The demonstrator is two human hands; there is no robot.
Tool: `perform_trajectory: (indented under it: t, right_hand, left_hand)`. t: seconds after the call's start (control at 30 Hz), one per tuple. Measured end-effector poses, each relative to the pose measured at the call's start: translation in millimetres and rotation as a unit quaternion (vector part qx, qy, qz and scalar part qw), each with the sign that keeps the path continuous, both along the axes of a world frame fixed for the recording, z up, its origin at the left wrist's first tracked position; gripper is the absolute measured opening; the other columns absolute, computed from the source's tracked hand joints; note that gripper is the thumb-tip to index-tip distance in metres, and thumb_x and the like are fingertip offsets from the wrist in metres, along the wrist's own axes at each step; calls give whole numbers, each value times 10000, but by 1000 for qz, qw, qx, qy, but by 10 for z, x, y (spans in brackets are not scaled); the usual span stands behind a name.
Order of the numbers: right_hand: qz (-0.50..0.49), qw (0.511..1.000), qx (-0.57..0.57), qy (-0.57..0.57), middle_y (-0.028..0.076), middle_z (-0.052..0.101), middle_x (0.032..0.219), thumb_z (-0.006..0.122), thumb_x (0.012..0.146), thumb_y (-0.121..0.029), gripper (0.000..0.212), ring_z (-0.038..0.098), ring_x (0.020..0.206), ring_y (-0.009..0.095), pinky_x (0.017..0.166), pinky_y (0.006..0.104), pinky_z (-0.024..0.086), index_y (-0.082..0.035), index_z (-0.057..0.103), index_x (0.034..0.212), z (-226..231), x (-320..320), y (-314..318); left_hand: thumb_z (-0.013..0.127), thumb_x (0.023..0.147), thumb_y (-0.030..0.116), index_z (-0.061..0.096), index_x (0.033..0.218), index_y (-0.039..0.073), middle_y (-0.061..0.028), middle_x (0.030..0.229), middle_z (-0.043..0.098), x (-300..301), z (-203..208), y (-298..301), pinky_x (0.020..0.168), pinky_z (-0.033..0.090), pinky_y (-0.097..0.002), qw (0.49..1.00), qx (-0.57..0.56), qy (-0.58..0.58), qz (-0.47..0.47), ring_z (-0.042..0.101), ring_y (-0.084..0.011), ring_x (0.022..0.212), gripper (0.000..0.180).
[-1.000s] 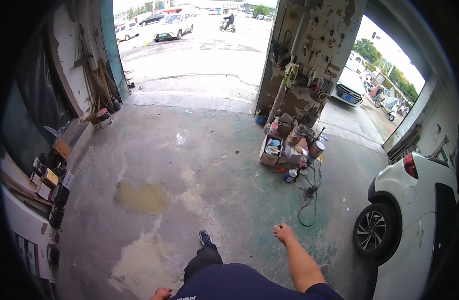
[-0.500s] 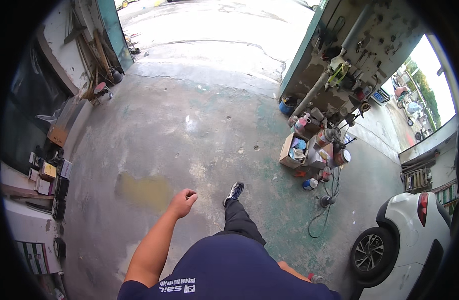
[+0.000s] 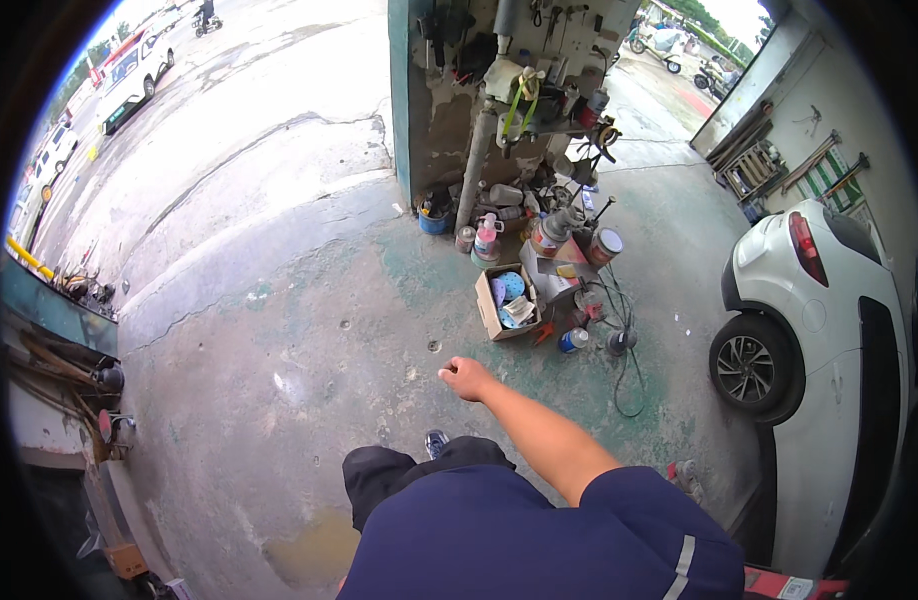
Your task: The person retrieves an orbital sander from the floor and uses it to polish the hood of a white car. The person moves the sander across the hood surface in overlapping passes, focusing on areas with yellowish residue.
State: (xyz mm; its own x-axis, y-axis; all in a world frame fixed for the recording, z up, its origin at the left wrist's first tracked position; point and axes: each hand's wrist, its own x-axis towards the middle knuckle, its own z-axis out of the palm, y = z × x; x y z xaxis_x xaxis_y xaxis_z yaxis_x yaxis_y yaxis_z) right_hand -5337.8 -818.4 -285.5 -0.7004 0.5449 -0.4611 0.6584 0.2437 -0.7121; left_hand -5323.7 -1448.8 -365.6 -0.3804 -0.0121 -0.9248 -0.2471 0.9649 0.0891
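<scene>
Left hand: forward half a second earlier, since out of view; state could not be told. Blue tub (image 3: 433,224): contents were perhaps scraps, too small to tell. Right hand (image 3: 465,379): swung forward, fingers curled, nothing seen in it. Pink bottle (image 3: 487,238): stood behind the carton (image 3: 487,308). Carton: open, blue discs (image 3: 511,285) and a pale piece (image 3: 520,308) inside; lay beyond the right hand, untouched, nearer mid-view as the view turned right.

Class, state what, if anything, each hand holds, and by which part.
Right hand: nothing visibly held. Left hand: out of sight, so its hold cannot be told.
</scene>
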Motion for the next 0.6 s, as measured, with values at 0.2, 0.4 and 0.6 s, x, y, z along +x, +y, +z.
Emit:
perform_trajectory:
  t: [0.2,0.4,0.6]
  right_hand:
    - [-95,995,-26,2,243,749,1154,653,961,-395,449,712,1093,397,979,468,542,-11,732,1182,-115,-181,-2]
    - [-243,921,-28,-305,285,710,1244,594,956,-441,536,669,1196,453,1048,500,522,33,768,1135,-596,1639,-600]
    - [-640,698,-226,-228,98,660,698,644,964,-273,273,640,583,224,478,376,464,-4,672,931,-913,3024,-1924]
  left_hand:
    - [686,966,298,712,1117,-55,-157,906,733,-2005,-27,701,637,557,-382,994,49,12,-95,715,-255,758,385]
    - [653,1000,246,678,1140,-64,-137,860,716,-4781,223,2447,503,522,-367,981,112,131,-85,650,-224,581,341]
    - [639,987,254,695,1002,-69,-118,745,687,-5785,611,4539,519,523,-373,937,161,234,-205,651,-217,582,328]
